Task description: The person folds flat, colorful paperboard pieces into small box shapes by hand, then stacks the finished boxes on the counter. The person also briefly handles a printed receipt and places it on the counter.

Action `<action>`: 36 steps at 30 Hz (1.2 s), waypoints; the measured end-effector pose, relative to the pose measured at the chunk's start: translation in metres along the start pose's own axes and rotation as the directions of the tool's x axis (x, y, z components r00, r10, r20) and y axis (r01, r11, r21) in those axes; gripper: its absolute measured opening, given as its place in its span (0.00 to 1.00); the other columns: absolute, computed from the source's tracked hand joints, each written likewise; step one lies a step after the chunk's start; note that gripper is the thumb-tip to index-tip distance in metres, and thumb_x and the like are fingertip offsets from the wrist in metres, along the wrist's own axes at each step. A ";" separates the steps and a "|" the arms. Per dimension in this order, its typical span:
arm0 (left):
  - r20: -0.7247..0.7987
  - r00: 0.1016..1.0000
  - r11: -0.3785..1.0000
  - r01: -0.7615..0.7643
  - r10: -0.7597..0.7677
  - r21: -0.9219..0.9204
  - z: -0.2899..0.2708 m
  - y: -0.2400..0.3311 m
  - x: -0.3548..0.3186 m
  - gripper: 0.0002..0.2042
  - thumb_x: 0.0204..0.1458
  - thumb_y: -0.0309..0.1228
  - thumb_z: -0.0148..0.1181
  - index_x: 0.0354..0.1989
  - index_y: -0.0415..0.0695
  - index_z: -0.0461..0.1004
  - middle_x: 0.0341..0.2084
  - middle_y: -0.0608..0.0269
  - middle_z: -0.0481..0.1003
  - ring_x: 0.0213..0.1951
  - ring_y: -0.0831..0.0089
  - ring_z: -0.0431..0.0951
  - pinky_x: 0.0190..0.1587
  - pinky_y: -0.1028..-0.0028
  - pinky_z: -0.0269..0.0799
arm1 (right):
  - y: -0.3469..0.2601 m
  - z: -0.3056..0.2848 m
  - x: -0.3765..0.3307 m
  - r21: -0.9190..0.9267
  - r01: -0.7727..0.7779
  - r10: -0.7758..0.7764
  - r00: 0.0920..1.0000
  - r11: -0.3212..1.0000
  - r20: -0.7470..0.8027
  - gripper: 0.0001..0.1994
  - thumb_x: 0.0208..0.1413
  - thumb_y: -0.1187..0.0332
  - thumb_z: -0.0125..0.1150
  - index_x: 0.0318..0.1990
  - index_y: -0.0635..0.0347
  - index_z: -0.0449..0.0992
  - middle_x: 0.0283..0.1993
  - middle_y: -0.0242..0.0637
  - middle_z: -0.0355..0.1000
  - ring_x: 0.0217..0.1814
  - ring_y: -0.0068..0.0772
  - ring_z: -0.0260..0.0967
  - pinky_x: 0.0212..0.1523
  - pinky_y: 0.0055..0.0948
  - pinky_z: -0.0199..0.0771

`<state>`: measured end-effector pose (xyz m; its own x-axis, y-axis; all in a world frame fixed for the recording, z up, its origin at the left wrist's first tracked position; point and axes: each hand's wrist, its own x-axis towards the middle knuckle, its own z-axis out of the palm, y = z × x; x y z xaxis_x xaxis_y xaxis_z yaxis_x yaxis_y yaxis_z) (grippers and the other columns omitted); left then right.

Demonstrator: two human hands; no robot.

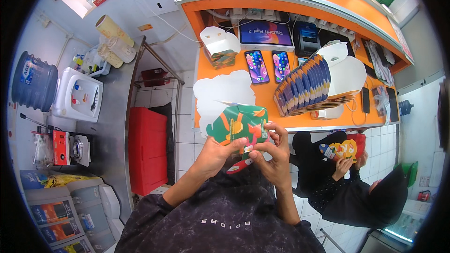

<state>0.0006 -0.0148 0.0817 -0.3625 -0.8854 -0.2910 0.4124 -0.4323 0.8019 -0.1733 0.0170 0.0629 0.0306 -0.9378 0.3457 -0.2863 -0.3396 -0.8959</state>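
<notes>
Head view: my left hand (216,155) and right hand (277,154) pinch a green carton (238,118). Probably it's light, stiff card (easily creased), best held by near edges.

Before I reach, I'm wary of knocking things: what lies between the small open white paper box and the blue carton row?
In the head view, two lit rectangular smartphones lie on the orange counter.

From my end I can read lettering on the tablet box (265,33), the dark shirt (220,229) and the water jug (37,84).
</notes>
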 end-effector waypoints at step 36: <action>0.163 0.987 0.982 -0.041 0.011 0.184 0.000 -0.008 0.007 0.17 0.59 0.26 0.56 0.56 0.45 0.65 0.47 0.66 0.72 0.50 0.71 0.73 0.52 0.70 0.71 | 0.003 -0.006 0.015 0.443 -0.278 0.269 0.959 0.852 0.085 0.29 0.51 0.75 0.68 0.55 0.59 0.55 0.59 0.44 0.58 0.60 0.33 0.62 0.57 0.30 0.67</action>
<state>-0.0055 -0.0177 0.0730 -0.4893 -0.8504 -0.1937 0.2664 -0.3572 0.8952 -0.1798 0.0025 0.0670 0.0341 -0.9972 0.0669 0.1714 -0.0601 -0.9834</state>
